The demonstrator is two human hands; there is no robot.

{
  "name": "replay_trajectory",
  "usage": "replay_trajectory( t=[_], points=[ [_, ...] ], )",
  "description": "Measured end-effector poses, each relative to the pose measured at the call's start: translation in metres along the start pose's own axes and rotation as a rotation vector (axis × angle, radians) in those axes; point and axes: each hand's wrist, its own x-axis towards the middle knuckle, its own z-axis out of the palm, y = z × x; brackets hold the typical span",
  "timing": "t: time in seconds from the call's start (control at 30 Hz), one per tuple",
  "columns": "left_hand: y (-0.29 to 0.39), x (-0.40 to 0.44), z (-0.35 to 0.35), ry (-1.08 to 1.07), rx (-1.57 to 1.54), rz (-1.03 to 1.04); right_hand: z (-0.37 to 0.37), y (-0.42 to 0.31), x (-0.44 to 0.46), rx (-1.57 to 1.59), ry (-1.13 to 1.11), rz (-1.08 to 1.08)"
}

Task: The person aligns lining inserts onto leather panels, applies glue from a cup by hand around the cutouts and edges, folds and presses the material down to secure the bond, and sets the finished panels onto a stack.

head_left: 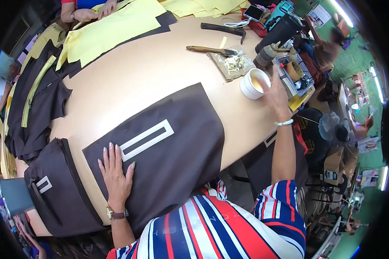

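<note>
My left hand (115, 175) lies flat with its fingers spread on a dark brown leather-like panel (186, 125). Just above its fingertips, a pale rectangular frame strip (148, 140) with a long slot sits on that panel. My right hand (275, 96) is raised beside a white cup (249, 86) with something yellowish inside. Motion smears its fingers, so whether they hold anything is unclear. Left of the cup, a wooden-handled brush (212, 49) rests with its bristle end on a board (229, 69) covered with whitish scraps.
A hammer (222, 29) lies at the back, near a phone (253, 13). Bottles and a tool tray (304, 88) stand at the right edge. Stacked brown panels (65, 194) are on the left, yellow sheets (112, 34) at the back, where another person's hands (88, 15) work.
</note>
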Motion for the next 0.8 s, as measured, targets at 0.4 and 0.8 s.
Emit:
replay_trajectory(
  t=[0.4,0.8],
  points=[
    [-0.001,0.000,0.001,-0.008,0.039,0.004,-0.029,0.042,0.022,0.695,0.008,-0.134],
    [0.000,0.000,0.000,-0.022,0.042,-0.005,0.000,0.035,0.027,-0.268,-0.196,-0.463]
  ],
)
